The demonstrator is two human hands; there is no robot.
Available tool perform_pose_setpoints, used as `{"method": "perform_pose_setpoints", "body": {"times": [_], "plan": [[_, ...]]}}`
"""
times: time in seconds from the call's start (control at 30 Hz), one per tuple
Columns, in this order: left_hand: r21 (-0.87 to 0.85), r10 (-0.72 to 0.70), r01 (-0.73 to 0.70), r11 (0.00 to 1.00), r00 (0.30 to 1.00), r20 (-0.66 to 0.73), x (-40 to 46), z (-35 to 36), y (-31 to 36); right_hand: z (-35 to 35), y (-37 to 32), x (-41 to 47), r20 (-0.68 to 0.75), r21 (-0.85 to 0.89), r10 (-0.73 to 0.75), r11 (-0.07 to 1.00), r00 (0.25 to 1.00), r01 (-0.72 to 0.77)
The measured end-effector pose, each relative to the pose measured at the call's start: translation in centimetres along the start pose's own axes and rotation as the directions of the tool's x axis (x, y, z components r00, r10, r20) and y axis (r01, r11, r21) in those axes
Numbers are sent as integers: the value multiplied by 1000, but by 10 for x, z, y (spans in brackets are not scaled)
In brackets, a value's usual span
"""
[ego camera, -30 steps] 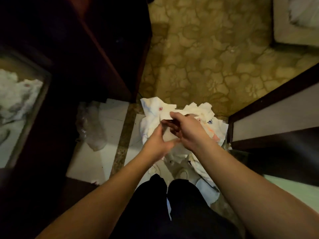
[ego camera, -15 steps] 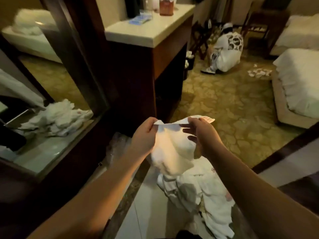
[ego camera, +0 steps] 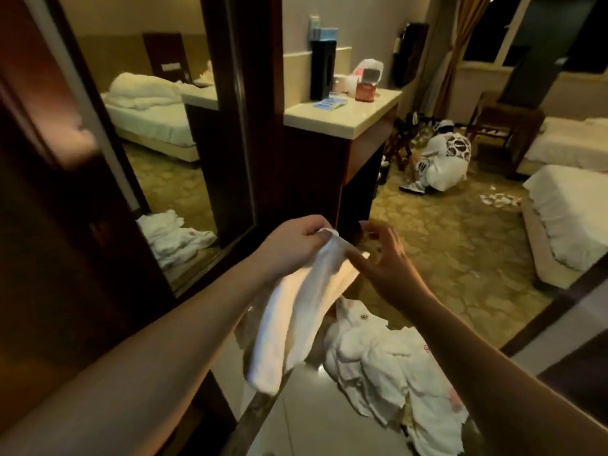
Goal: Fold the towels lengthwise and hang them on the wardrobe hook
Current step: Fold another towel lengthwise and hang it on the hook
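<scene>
Left hand point(ego camera: 297, 240) pinches towel point(ego camera: 296, 311); right hand point(ego camera: 386, 258) open

There is one view only, from the camera on my head, wide-angle, so straight edges bow near the borders. It looks forward and slightly down across the room from standing height. Nearest the lens are my forearms, entering from the bottom corners, with my left hand point(ego camera: 297, 240) and right hand point(ego camera: 388, 261) meeting about mid-frame, close to the camera. Just below them lies the tiled floor point(ego camera: 306, 419). On the left, near, stands a mirror point(ego camera: 171, 159) in a dark frame. The desk point(ego camera: 342, 115) sits at middle distance, the beds point(ego camera: 569, 205) on the right, and the curtained window point(ego camera: 460, 37) far off.
</scene>
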State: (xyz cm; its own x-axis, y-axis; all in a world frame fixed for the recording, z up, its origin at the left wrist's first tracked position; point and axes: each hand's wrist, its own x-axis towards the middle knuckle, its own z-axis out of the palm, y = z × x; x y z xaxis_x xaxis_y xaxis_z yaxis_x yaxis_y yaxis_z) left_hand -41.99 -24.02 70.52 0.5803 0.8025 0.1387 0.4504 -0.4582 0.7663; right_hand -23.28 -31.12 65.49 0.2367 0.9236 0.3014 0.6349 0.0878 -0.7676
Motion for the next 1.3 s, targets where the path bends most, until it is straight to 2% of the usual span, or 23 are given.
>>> {"method": "perform_pose_setpoints", "body": {"times": [0.1, 0.2, 0.37, 0.57, 0.67, 0.8, 0.93, 1.07, 1.23, 1.3], "plan": [[72, 7, -5, 997, 1000, -24, -49, -22, 4, 21, -33, -22, 253, -46, -189, 977, 949, 207], [119, -41, 48, 992, 997, -60, -101, -37, 4, 42, -60, -50, 410, -64, -166, 976, 897, 210], [145, -169, 192, 971, 973, -157, -201, -49, 4, 71, -94, -120, 502, -50, -150, 978, 852, 201], [224, -289, 343, 912, 927, -239, -326, -53, 17, 101, -117, -203, 568, -155, -130, 953, 813, 260], [264, -334, 409, 873, 898, -287, -382, -67, 33, 105, -139, -230, 545, -92, -170, 961, 821, 259], [285, -365, 473, 834, 860, -357, -456, -96, 56, 97, -192, -248, 385, 59, -239, 970, 892, 234], [287, -432, 551, 784, 816, -384, -517, -120, 74, 92, -249, -270, 321, 166, -371, 928, 872, 333], [382, -506, 655, 652, 751, -424, -567, -138, 78, 94, -297, -299, 276, 250, -453, 885, 848, 392], [371, -613, 781, 503, 625, -484, -642, -152, 61, 110, -334, -330, 225, 304, -458, 871, 860, 385], [453, -617, 802, 390, 593, -517, -673, -157, 53, 116, -345, -340, 215, 287, -450, 878, 867, 384]]}}
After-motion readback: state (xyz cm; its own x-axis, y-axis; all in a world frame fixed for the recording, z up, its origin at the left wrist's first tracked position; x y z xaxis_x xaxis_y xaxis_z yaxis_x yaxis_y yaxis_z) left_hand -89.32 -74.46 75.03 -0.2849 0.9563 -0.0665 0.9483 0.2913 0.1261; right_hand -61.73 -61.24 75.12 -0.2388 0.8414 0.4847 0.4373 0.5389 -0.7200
